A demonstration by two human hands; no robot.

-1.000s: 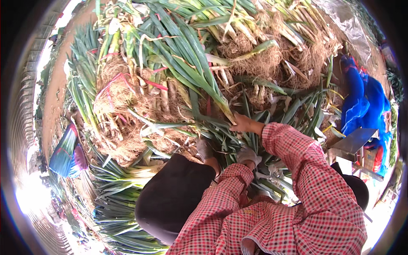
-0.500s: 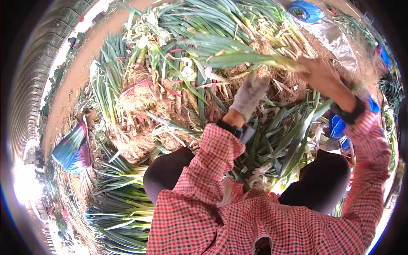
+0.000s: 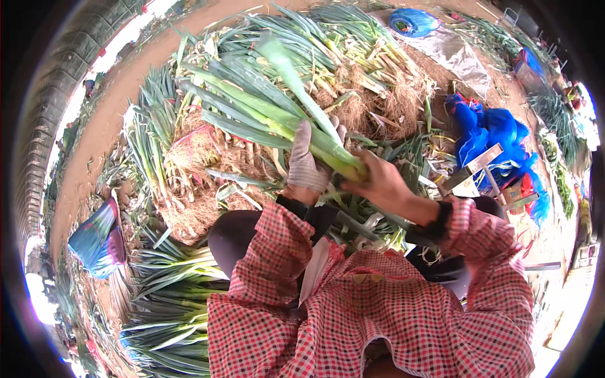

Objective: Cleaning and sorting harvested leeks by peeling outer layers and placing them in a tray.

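A large green onion [image 3: 277, 114] slants across the middle of the view, its long leaves fanning up and to the left. My left hand [image 3: 304, 165], in a pale glove, is closed round the stalk, with the thumb on the near side and some fingertips showing beyond it. Bare and closed, my right hand [image 3: 382, 184] grips the lower white end, and its fingers hide the tip. Just beyond both hands lies a heap of green onions [image 3: 324, 44] with bushy brown roots [image 3: 400, 107].
Below left is a row of green onions [image 3: 176, 302]. A blue and purple bundle [image 3: 97, 242] stands at the left. Blue netting [image 3: 491, 135] and a wooden frame [image 3: 482, 165] are at the right. Beyond lie a white sheet [image 3: 450, 57] and a blue roll [image 3: 413, 23].
The green onion and my right hand have come left and nearer my body. My left hand, open before, has closed on the stalk. The whole view has shifted, showing more blue netting.
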